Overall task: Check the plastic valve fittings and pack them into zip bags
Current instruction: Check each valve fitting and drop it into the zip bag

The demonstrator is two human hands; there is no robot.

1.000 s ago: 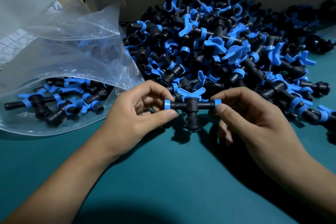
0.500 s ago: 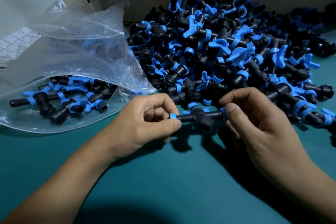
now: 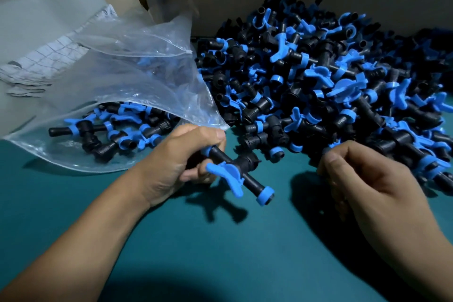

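Released by the right hand point(image 3: 367, 186), now curling at the fittings pile point(image 3: 331, 81), the valve fitting point(image 3: 235, 171) is angling from the gripping left hand point(image 3: 171, 162), beside the zip bag point(image 3: 117, 95) mouth.

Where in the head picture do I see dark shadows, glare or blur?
Head view: dark shadows lie on the table under the left hand, the valve and the right hand; the pile's far right falls into darkness; the bag shows pale glare; edges look slightly soft.
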